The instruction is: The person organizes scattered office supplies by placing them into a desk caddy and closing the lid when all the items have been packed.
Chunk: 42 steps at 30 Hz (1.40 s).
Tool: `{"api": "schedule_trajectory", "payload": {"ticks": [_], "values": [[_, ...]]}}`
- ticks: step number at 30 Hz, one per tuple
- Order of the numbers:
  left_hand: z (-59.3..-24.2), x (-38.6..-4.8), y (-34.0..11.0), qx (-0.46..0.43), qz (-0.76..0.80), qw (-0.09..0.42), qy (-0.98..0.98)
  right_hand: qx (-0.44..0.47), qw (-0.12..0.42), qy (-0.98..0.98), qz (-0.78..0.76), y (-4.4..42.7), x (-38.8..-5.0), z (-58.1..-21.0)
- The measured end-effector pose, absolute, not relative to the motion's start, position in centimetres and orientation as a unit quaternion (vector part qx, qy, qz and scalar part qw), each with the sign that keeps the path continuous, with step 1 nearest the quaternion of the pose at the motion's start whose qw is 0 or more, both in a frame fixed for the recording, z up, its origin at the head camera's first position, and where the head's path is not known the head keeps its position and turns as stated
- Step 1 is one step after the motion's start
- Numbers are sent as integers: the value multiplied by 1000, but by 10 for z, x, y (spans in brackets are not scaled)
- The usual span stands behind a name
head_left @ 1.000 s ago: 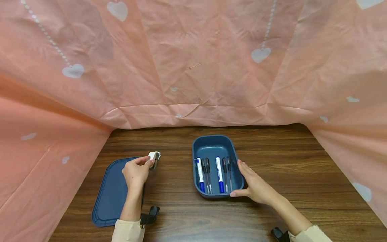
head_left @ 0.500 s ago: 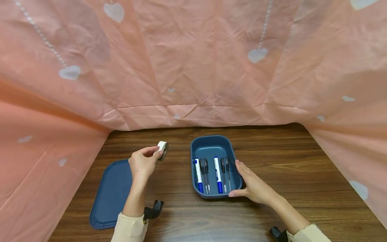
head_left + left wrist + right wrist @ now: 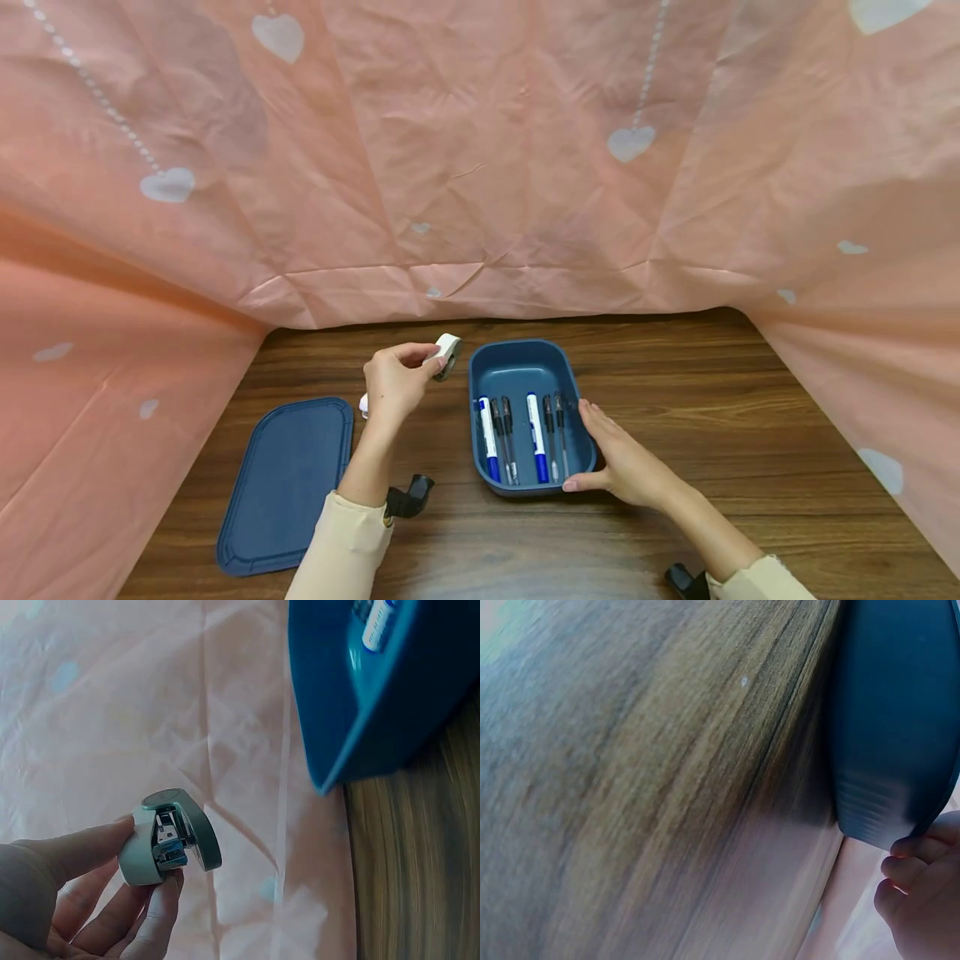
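Note:
Between its thumb and fingers, my left hand (image 3: 396, 379) pinches a small white and grey-green stapler (image 3: 446, 357) above the table, left of the box. The left wrist view shows the metal inside of the stapler (image 3: 171, 838) facing the camera. My right hand (image 3: 626, 454) touches the blue box (image 3: 525, 352) at its near right corner, fingers along the right wall and thumb at the near rim. Inside the box lie two white and blue markers (image 3: 536, 437) and several black-gripped clear pens (image 3: 550, 433), in two groups. The right wrist view shows fingertips against the box (image 3: 892, 727).
A flat blue lid (image 3: 288, 483) lies on the wooden table (image 3: 712, 392) at the left. A small white thing (image 3: 363, 406) is mostly hidden behind the left hand. Pink cloth (image 3: 487, 167) with hearts hangs around the back and sides.
My left hand has lifted the stapler from beside the lid and carried it right, toward the box. The white thing behind that hand shows now. My right hand keeps its place on the box.

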<state>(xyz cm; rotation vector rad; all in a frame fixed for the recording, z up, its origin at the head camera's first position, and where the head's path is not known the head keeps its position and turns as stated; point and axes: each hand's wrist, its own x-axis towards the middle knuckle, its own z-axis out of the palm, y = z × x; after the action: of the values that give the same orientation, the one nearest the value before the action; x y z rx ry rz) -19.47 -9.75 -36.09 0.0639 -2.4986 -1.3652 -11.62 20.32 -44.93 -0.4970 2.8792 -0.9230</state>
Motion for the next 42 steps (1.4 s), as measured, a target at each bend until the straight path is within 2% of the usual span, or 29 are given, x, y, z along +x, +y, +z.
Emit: {"api": "schedule_trajectory", "payload": {"ticks": [6,19,31,42], "values": [[-363,-206,-80,-20,-466,143,-873,-164,37,938,-302,201,-116,-449],[-382,-234,-45,-54,-469,69,-879,-162,41,937,-308,194,-115,-450],[-406,-255,-27,-99,-438,40,-892,-156,50,933,-320,189,-116,-455],[-422,-263,-9,-93,-432,17,-897,-155,52,934,-318,188,-115,-456]]}}
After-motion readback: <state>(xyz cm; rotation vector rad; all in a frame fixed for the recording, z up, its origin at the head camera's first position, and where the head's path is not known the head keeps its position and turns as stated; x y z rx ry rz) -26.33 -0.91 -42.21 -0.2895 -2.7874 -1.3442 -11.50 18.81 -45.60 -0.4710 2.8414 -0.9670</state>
